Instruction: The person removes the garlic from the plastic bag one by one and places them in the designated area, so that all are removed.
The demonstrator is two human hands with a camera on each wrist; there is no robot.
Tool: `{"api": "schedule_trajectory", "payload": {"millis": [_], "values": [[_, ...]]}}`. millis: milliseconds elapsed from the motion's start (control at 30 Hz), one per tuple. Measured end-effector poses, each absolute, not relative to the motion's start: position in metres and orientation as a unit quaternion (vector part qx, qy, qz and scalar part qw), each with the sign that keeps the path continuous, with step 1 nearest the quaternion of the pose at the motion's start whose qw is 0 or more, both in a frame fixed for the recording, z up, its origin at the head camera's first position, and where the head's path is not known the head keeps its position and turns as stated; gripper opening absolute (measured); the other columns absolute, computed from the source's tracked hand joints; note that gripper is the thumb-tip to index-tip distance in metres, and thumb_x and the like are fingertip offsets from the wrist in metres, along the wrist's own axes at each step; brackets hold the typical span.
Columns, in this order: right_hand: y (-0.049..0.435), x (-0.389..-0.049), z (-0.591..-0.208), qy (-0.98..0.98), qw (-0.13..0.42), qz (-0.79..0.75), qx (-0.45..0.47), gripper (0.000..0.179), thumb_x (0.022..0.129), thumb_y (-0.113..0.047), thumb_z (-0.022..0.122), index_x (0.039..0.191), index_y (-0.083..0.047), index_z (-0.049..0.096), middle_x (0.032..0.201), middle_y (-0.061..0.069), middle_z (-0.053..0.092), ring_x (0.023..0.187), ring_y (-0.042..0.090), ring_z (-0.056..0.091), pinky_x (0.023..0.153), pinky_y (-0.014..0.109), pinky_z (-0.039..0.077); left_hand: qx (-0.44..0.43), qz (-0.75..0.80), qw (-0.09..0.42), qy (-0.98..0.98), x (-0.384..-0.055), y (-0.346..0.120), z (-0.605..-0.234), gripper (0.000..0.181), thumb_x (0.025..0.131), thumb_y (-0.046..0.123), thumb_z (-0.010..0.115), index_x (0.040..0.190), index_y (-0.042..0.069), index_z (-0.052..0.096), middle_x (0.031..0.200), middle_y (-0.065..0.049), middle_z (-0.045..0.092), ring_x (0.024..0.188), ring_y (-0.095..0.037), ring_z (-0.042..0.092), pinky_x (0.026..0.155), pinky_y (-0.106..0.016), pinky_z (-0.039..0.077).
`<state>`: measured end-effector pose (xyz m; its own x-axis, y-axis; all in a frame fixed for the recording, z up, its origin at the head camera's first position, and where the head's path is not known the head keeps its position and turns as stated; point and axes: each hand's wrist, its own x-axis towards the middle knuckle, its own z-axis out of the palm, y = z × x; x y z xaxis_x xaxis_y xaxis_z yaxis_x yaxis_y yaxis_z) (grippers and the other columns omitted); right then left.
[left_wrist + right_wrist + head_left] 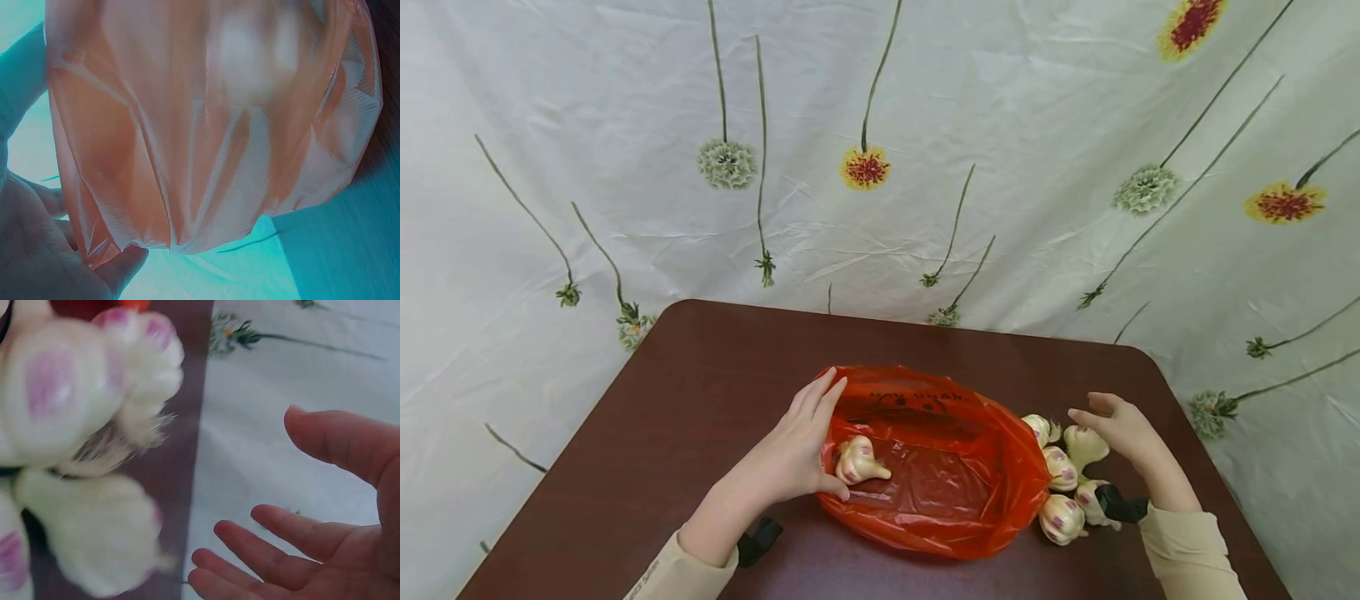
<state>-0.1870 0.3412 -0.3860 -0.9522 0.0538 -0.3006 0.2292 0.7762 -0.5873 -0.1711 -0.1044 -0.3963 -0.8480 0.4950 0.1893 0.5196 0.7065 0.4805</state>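
Observation:
A red plastic bag (917,533) lies with its mouth spread wide on the table. One garlic bulb (859,460) sits inside, near the bag's left end. My left hand (793,454) holds the bag's left rim, thumb and fingers spread along it. In the left wrist view, the thumb (128,265) is at the edge of the plastic (156,162). Several garlic bulbs (1062,518) with purple patches cluster against the bag's right side. Above and right of them is my right hand (1123,425), holding nothing, its fingers (269,550) loosely extended and apart from the thumb.
The dark brown table (715,367) has rounded far corners. A white cloth with printed flowers (820,217) hangs behind it and along its sides. Dark straps (760,542) go round both wrists.

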Motion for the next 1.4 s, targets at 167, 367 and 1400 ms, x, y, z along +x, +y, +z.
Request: {"api": "schedule_trajectory", "payload": {"millis": [167, 367, 1400], "values": [[0.316, -0.183, -0.365, 0.936, 0.094, -0.336, 0.038, 0.073, 0.099, -0.041, 0.055, 0.148, 0.008, 0.032, 0.15, 0.032, 0.038, 0.134, 0.05, 0.04, 0.098, 0.058, 0.047, -0.272, -0.27, 0.019, -0.924, -0.171, -0.104, -0.397, 0.13, 0.05, 0.03, 0.099, 0.152, -0.005, 0.024, 0.16, -0.026, 0.019, 0.145, -0.044, 0.023, 0.112, -0.056, 0.035], [0.272, -0.176, -0.337, 0.922, 0.047, -0.383, -0.03, 0.06, 0.097, -0.04, 0.06, 0.144, -0.004, 0.046, 0.143, 0.02, 0.053, 0.13, 0.041, 0.052, 0.097, 0.054, 0.05, -0.276, -0.264, 0.022, -0.924, -0.172, -0.103, -0.398, 0.13, 0.05, 0.031, 0.099, 0.151, -0.005, 0.025, 0.159, -0.026, 0.02, 0.144, -0.044, 0.024, 0.112, -0.056, 0.035], [0.109, -0.195, -0.37, 0.893, 0.184, -0.363, -0.19, 0.047, 0.091, -0.026, 0.07, 0.131, -0.006, 0.06, 0.133, 0.01, 0.062, 0.121, 0.029, 0.06, 0.101, 0.047, 0.049, -0.28, -0.27, 0.027, -0.921, -0.17, -0.104, -0.398, 0.13, 0.05, 0.031, 0.099, 0.151, -0.006, 0.025, 0.16, -0.026, 0.019, 0.145, -0.045, 0.023, 0.112, -0.057, 0.036]]}}
